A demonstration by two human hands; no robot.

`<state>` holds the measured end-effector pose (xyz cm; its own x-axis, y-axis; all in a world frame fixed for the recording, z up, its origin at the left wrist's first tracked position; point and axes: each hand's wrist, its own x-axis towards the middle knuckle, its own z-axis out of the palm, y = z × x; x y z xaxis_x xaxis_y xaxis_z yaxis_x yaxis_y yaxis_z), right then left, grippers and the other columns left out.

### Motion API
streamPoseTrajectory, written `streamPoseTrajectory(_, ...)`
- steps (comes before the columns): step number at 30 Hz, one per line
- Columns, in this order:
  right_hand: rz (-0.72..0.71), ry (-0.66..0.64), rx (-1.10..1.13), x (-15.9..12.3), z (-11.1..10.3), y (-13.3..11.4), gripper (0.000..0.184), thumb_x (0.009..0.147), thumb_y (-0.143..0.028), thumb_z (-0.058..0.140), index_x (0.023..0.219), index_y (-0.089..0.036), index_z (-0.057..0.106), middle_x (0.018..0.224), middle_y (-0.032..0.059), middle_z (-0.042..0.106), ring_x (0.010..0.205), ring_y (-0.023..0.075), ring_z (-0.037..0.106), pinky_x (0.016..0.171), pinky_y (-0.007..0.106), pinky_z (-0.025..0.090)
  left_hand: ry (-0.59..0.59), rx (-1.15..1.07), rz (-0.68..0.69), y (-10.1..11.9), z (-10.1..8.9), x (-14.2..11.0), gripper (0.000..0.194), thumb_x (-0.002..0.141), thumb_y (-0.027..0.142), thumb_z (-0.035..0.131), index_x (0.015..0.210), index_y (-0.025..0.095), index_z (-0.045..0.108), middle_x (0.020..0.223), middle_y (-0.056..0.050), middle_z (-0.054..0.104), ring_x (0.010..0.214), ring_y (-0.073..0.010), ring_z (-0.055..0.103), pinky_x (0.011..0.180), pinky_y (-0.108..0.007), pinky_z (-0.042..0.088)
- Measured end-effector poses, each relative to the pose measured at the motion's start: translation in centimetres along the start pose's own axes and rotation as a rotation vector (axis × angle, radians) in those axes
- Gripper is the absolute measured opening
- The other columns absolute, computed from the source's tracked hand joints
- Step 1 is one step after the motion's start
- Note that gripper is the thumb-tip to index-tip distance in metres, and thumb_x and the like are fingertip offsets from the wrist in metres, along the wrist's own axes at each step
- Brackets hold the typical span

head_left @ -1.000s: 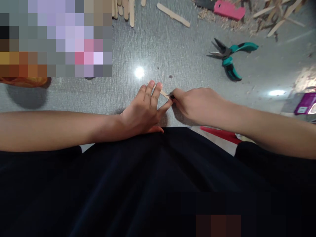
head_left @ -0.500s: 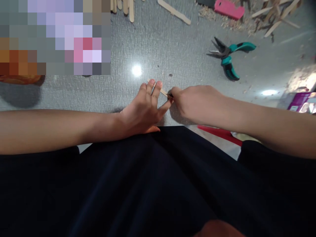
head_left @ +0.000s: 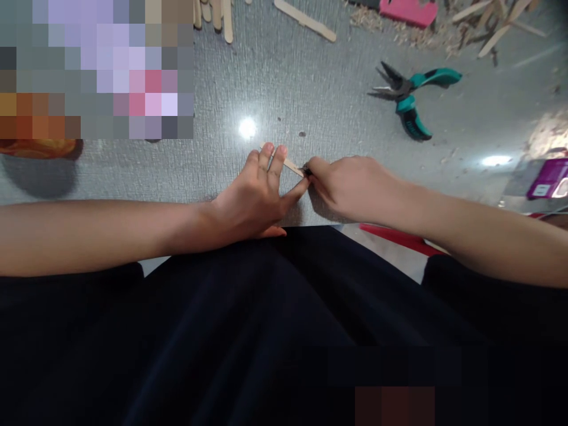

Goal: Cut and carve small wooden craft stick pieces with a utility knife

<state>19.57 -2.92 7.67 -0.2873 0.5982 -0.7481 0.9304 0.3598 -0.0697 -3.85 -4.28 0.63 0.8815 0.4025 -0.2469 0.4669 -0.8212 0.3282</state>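
Observation:
My left hand lies flat on the grey floor, fingers stretched out and pressing down a thin wooden craft stick. My right hand is closed in a pinch right beside it, holding a small dark tool whose tip touches the stick's near end. Most of the tool is hidden inside the fist. Both forearms reach in over my dark-clothed lap.
Teal-handled pliers lie open on the floor at the right. More wooden sticks and wood shavings are scattered along the top edge beside a pink object. A purple box sits at the far right, a red strip under my right arm.
Nearly nothing: both hands stay on the stick in the same spot; the view shifts slightly.

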Motion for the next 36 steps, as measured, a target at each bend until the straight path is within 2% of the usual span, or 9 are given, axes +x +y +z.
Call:
streamPoseTrajectory(6, 0.007, 0.011, 0.029, 0.1, 0.3, 0.0, 0.048, 0.119, -0.037, 0.03, 0.141, -0.013, 0.066, 0.101, 0.0217, 0.083, 0.079, 0.0354, 0.072, 0.066, 0.04, 0.028, -0.004, 0.006, 0.005, -0.1, 0.0, 0.0, 0.123, 0.108, 0.069, 0.072, 0.194, 0.013, 0.002, 0.195, -0.039, 0.015, 0.18, -0.0684, 0.019, 0.139, -0.082, 0.03)
streamPoseTrajectory(12, 0.005, 0.03, 0.014, 0.1, 0.6, 0.1, 0.047, 0.118, -0.038, 0.032, 0.139, -0.014, 0.067, 0.098, 0.0191, 0.083, 0.077, 0.0339, 0.072, 0.064, 0.038, 0.026, 0.041, -0.044, -0.016, -0.2, 0.2, -0.2, 0.122, 0.107, 0.065, 0.076, 0.194, 0.012, 0.009, 0.194, -0.039, 0.019, 0.179, -0.0673, 0.022, 0.14, -0.081, 0.032)
streamPoseTrajectory(17, -0.002, 0.041, 0.007, 0.1, 0.7, 0.1, 0.047, 0.118, -0.038, 0.032, 0.138, -0.014, 0.067, 0.1, 0.0199, 0.084, 0.077, 0.0346, 0.073, 0.062, 0.039, 0.026, 0.058, -0.056, -0.011, -0.2, 0.4, -0.3, 0.119, 0.108, 0.065, 0.074, 0.194, 0.012, 0.009, 0.195, -0.039, 0.017, 0.18, -0.0666, 0.021, 0.14, -0.081, 0.03)
streamPoseTrajectory(23, 0.021, -0.004, 0.036, 0.0, 0.0, -0.1, 0.045, 0.117, -0.035, 0.032, 0.139, -0.014, 0.066, 0.103, 0.0216, 0.083, 0.081, 0.0348, 0.074, 0.065, 0.039, 0.029, 0.053, -0.061, -0.025, -0.1, 0.2, -0.3, 0.128, 0.104, 0.066, 0.08, 0.193, 0.009, 0.009, 0.193, -0.042, 0.02, 0.179, -0.0675, 0.023, 0.141, -0.08, 0.031)
streamPoseTrajectory(27, 0.051, -0.051, 0.032, 0.1, -0.6, -0.7, 0.043, 0.116, -0.034, 0.036, 0.14, -0.014, 0.066, 0.103, 0.0227, 0.082, 0.085, 0.0386, 0.076, 0.066, 0.04, 0.035, 0.038, -0.05, -0.013, -0.1, 0.2, -0.2, 0.122, 0.105, 0.066, 0.078, 0.193, 0.011, 0.013, 0.193, -0.04, 0.021, 0.179, -0.0677, 0.021, 0.139, -0.081, 0.032)
streamPoseTrajectory(31, 0.088, -0.089, -0.01, 0.3, -1.3, -1.5, 0.04, 0.109, -0.023, 0.043, 0.14, -0.015, 0.067, 0.103, 0.022, 0.083, 0.089, 0.0409, 0.079, 0.067, 0.04, 0.039, 0.034, 0.003, 0.005, -0.1, 0.2, -0.2, 0.117, 0.106, 0.068, 0.076, 0.192, 0.012, 0.021, 0.193, -0.04, 0.025, 0.179, -0.0679, 0.023, 0.138, -0.08, 0.034)
streamPoseTrajectory(36, 0.055, -0.09, 0.0, 0.4, -1.7, -1.4, 0.036, 0.109, -0.021, 0.045, 0.138, -0.017, 0.067, 0.101, 0.0203, 0.083, 0.09, 0.0381, 0.079, 0.066, 0.038, 0.036, 0.025, -0.007, 0.006, -0.2, 0.0, -0.2, 0.115, 0.107, 0.066, 0.076, 0.192, 0.012, 0.022, 0.193, -0.041, 0.023, 0.178, -0.0688, 0.024, 0.137, -0.081, 0.034)
